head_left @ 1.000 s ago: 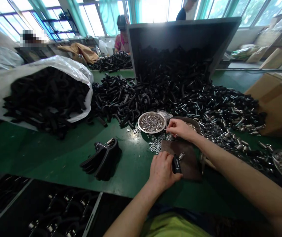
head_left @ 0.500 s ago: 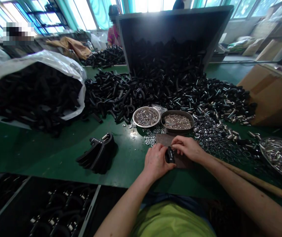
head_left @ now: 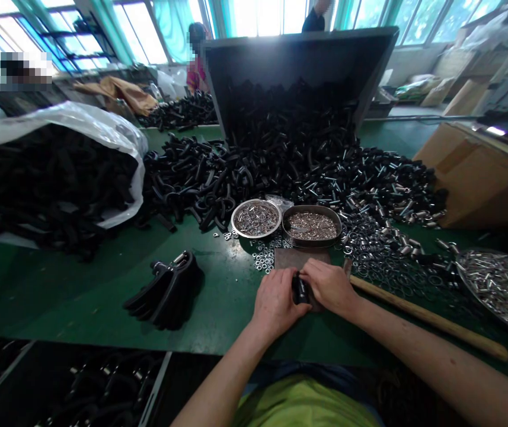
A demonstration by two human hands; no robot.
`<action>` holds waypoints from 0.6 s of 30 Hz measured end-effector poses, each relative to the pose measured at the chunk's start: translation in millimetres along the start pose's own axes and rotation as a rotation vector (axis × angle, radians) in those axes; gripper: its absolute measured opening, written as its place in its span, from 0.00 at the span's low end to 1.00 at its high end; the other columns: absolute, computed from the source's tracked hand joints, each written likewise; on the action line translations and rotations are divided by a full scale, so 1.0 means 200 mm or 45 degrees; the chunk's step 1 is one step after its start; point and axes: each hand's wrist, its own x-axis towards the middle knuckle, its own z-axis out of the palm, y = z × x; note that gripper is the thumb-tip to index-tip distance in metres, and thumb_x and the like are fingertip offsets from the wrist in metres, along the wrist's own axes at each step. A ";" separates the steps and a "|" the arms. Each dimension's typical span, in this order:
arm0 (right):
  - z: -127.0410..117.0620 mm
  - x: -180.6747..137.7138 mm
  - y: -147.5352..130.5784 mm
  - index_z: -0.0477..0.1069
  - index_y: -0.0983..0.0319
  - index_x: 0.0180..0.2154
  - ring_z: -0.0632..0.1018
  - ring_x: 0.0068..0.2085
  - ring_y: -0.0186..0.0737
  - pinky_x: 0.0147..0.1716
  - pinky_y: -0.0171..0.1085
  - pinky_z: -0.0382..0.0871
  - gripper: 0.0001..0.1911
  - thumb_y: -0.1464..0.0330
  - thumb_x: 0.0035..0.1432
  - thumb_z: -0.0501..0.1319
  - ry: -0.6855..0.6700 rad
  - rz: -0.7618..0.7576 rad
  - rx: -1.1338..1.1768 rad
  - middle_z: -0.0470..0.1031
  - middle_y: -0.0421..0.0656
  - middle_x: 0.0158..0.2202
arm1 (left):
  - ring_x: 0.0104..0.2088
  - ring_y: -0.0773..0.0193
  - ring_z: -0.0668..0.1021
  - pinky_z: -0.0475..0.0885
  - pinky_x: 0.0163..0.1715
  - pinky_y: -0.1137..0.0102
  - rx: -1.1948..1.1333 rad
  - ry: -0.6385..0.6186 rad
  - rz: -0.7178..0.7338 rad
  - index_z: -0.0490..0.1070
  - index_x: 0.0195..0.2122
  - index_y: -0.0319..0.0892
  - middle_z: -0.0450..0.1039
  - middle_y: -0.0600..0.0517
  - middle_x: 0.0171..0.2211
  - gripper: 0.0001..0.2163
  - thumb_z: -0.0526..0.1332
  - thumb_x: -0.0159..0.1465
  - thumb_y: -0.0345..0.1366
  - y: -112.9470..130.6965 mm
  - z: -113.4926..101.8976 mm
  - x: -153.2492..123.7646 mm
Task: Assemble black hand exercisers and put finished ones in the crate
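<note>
My left hand [head_left: 275,302] is closed around a small black handle part [head_left: 299,290] standing on a dark metal plate [head_left: 300,258] on the green table. My right hand [head_left: 331,286] presses against the same part from the right, fingers pinched at its top. Just beyond the plate sit a round tin of metal rings [head_left: 256,217] and a dark tin of small silver pieces [head_left: 311,226], with loose washers [head_left: 262,260] scattered between them. A wooden hammer handle [head_left: 427,318] lies under my right forearm.
A huge heap of black curved handles [head_left: 280,160] spills from a tipped dark bin [head_left: 298,65]. A white sack of black parts [head_left: 53,172] lies at left. A stack of assembled grips [head_left: 167,290] sits nearby. Springs [head_left: 391,237], another tray [head_left: 498,284] and a cardboard box [head_left: 480,172] are at right. People work behind.
My right hand came back from the tin of silver pieces and closed onto the black part held by my left hand. The hammer handle came into view.
</note>
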 end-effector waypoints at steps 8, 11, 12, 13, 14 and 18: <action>-0.11 0.10 0.04 0.73 0.60 0.35 0.75 0.35 0.37 0.31 0.33 0.62 0.09 0.66 0.59 0.55 -0.292 -0.030 0.118 0.76 0.42 0.34 | 0.46 0.53 0.71 0.64 0.47 0.58 -0.064 0.015 0.005 0.59 0.52 0.44 0.70 0.49 0.47 0.35 0.71 0.44 0.39 0.00 0.00 0.00; -0.17 0.25 0.17 0.76 0.57 0.33 0.76 0.34 0.34 0.34 0.32 0.64 0.10 0.63 0.59 0.56 -0.294 0.085 0.209 0.78 0.38 0.32 | 0.46 0.53 0.70 0.64 0.47 0.59 -0.034 -0.007 0.038 0.59 0.54 0.46 0.71 0.50 0.46 0.35 0.71 0.45 0.41 -0.01 0.00 0.00; -0.18 0.32 0.22 0.76 0.57 0.34 0.76 0.36 0.35 0.36 0.32 0.64 0.11 0.64 0.60 0.56 -0.236 0.153 0.183 0.78 0.39 0.34 | 0.46 0.53 0.70 0.64 0.46 0.59 -0.022 -0.022 0.056 0.60 0.54 0.47 0.71 0.50 0.45 0.34 0.70 0.46 0.41 -0.01 -0.01 0.00; -0.18 0.39 0.28 0.76 0.58 0.37 0.75 0.39 0.36 0.39 0.33 0.64 0.12 0.65 0.60 0.54 -0.171 0.217 0.141 0.78 0.41 0.38 | 0.46 0.53 0.70 0.64 0.46 0.60 -0.011 -0.036 0.071 0.61 0.53 0.48 0.71 0.51 0.45 0.33 0.70 0.47 0.42 -0.01 -0.01 0.00; -0.17 0.46 0.32 0.75 0.60 0.40 0.75 0.42 0.38 0.42 0.34 0.63 0.13 0.66 0.61 0.53 -0.114 0.276 0.097 0.77 0.43 0.41 | 0.46 0.53 0.70 0.64 0.46 0.60 0.000 -0.046 0.083 0.62 0.53 0.48 0.71 0.51 0.44 0.31 0.70 0.47 0.43 -0.01 -0.01 0.00; -0.07 0.68 0.42 0.76 0.60 0.40 0.74 0.46 0.42 0.42 0.36 0.63 0.11 0.67 0.56 0.58 -0.077 0.409 -0.005 0.76 0.46 0.44 | 0.45 0.54 0.70 0.65 0.45 0.61 0.040 -0.062 0.097 0.63 0.54 0.48 0.71 0.50 0.44 0.31 0.69 0.48 0.44 -0.01 -0.02 -0.01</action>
